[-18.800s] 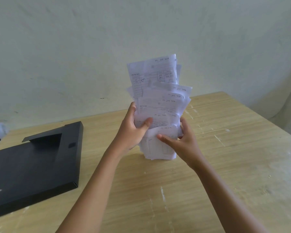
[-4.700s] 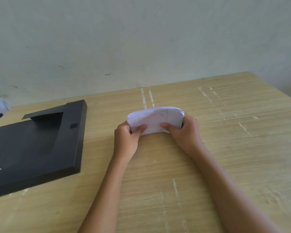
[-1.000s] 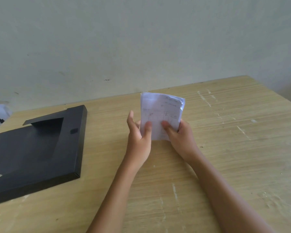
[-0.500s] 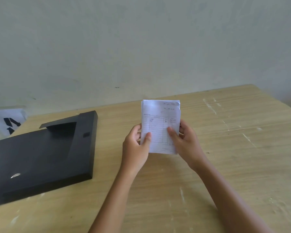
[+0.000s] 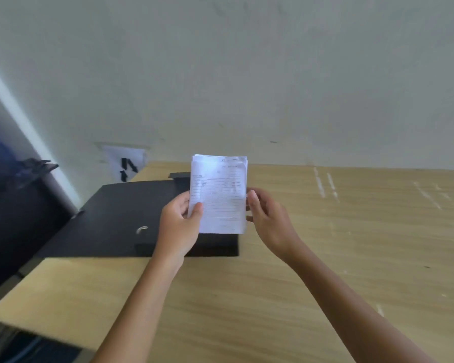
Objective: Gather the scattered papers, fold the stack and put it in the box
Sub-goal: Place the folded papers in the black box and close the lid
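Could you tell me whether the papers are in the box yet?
Out: the left hand holds the papers upright above the box.

Nothing reads clearly: the ruled form atop my folded stack of papers (image 5: 219, 194) is blurred (print too faint), and the wall sheet (image 5: 125, 162) shows only black arrows.

The folded paper stack (image 5: 219, 195) is now hovering over the black box (image 5: 121, 218), and the right hand (image 5: 268, 218) is loosening off its edge.
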`<state>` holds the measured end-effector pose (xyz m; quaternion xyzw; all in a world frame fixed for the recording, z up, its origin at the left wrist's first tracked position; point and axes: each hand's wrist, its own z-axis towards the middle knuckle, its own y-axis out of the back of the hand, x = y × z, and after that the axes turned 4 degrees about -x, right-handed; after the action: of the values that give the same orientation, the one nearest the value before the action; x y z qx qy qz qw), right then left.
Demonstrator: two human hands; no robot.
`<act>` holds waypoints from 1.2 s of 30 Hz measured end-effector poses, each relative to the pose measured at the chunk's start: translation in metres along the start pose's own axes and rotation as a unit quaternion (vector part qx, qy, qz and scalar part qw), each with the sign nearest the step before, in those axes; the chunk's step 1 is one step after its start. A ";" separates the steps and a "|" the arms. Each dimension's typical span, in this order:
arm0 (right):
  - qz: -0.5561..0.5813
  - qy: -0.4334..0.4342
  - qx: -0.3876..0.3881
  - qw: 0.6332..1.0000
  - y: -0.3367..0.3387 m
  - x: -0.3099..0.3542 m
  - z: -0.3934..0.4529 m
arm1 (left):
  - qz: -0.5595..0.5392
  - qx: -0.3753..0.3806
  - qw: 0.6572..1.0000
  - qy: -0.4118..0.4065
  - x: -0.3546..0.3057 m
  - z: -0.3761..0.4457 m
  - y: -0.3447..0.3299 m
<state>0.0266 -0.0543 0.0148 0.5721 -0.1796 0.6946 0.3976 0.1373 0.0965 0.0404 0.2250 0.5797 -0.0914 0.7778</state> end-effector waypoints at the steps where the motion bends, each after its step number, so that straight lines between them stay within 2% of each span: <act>1: -0.023 0.002 0.007 1.000 -0.010 -0.002 0.000 | 0.014 -0.008 1.000 0.003 0.004 0.006 0.015; 5: -0.165 0.017 0.037 0.985 -0.040 -0.028 -0.002 | 0.092 -0.034 0.995 0.032 0.031 0.049 0.057; 9: -0.262 0.045 0.054 0.963 -0.049 -0.049 -0.007 | 0.195 -0.048 0.978 0.059 0.061 0.096 0.057; 15: -0.299 0.074 0.046 0.950 -0.052 -0.057 -0.008 | 0.304 -0.006 0.948 0.094 0.089 0.131 0.028; 21: -0.286 0.079 0.039 0.954 -0.052 -0.054 -0.009 | 0.304 0.077 0.943 0.114 0.091 0.134 -0.012; 25: -0.293 0.078 0.040 0.952 -0.052 -0.053 -0.008 | 0.329 0.142 0.928 0.107 0.084 0.130 -0.035; 32: -0.308 0.081 0.044 0.947 -0.052 -0.053 -0.009 | 0.428 0.186 0.882 0.059 0.069 0.125 -0.034; 34: -0.308 0.074 0.047 0.947 -0.052 -0.051 -0.010 | 0.404 0.190 0.893 0.049 0.070 0.121 -0.021; 36: -0.306 0.063 0.050 0.949 -0.053 -0.048 -0.011 | 0.359 0.158 0.919 0.037 0.071 0.114 -0.001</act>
<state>0.0606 -0.0304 -0.0441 0.5734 0.0646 0.5822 0.5728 0.2572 0.0516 -0.0007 0.5411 0.4664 0.1126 0.6907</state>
